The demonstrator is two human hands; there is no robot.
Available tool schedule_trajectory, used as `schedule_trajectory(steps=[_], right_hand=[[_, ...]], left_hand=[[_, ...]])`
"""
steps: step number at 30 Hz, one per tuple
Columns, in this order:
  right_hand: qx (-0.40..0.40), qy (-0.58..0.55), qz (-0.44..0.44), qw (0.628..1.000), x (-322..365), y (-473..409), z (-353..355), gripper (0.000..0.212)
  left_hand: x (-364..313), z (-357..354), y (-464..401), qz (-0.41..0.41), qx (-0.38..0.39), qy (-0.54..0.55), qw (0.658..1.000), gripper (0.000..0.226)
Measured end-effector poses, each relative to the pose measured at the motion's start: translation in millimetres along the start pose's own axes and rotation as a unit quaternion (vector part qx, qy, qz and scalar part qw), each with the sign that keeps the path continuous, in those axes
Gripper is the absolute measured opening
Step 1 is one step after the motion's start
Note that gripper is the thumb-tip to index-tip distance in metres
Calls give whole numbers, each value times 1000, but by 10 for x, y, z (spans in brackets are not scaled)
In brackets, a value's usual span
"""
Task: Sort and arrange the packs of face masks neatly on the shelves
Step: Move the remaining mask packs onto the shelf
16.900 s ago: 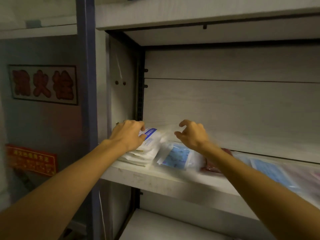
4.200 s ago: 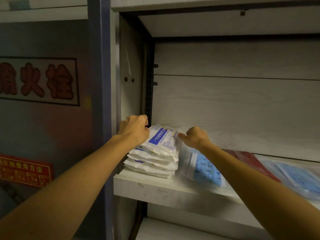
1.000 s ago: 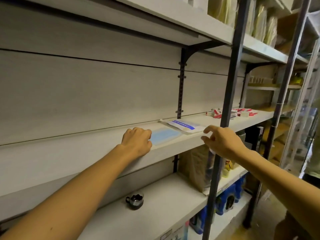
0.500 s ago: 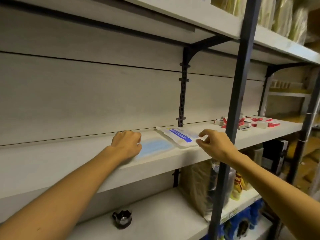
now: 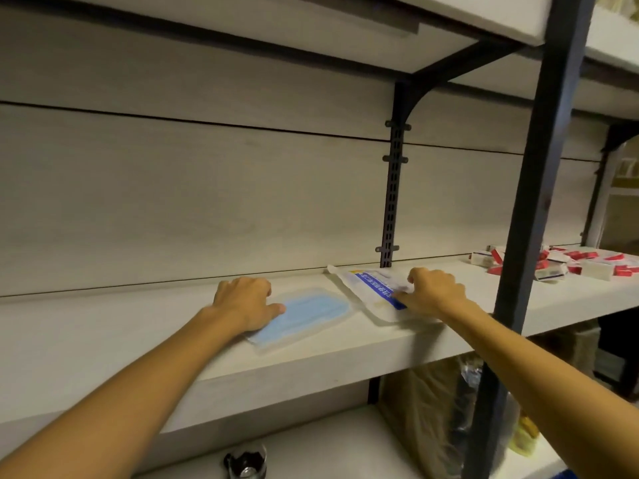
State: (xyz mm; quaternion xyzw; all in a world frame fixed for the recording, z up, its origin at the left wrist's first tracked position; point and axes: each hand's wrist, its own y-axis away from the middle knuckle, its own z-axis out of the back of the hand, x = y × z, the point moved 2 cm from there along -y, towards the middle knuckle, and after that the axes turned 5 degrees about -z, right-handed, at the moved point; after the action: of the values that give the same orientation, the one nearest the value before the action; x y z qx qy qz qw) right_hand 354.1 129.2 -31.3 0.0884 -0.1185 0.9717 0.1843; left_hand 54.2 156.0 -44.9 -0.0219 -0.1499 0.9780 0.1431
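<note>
A clear pack with a blue face mask (image 5: 306,314) lies flat on the middle shelf (image 5: 103,344). My left hand (image 5: 243,302) covers its left end, fingers curled, thumb lying on top of the pack. To its right a white mask pack with a blue label (image 5: 371,288) lies at an angle near the front edge. My right hand (image 5: 432,292) holds its right side with curled fingers, the thumb pressed on the label. The two packs lie a little apart.
A dark upright post (image 5: 532,209) stands just right of my right arm. Beyond it, several small red and white boxes (image 5: 567,264) lie on the same shelf. A slotted bracket rail (image 5: 392,202) runs up the back wall. A small dark cup (image 5: 246,463) sits on the shelf below.
My right hand has come forward onto the white pack and taken hold of it. My left hand stays on the blue mask pack. My view has moved closer.
</note>
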Motion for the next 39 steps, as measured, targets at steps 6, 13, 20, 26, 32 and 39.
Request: schedule_trajectory(steps=[6,13,20,26,32,39], right_hand=[[87,13,-19,996,-33,-340,-27,72],[77,-58,-9,995,-109,-349,-69,75],[64,-232,-38,970,-204,-332,-236,52],[64,-289,-29,955,-262,-458,-331,49],[43,-339,9,940,-266,-457,-315,48],[31,-464,27,885,-272,-438,-315,40]], left_hand=[[57,-3,74,118,3,46,992,36],[-111,1,187,198,-37,64,977,27],[-268,-5,362,205,-60,19,977,32],[-279,-13,387,240,-104,91,961,24],[-266,-16,399,259,-142,153,943,10],[-264,12,428,245,-188,151,939,8]])
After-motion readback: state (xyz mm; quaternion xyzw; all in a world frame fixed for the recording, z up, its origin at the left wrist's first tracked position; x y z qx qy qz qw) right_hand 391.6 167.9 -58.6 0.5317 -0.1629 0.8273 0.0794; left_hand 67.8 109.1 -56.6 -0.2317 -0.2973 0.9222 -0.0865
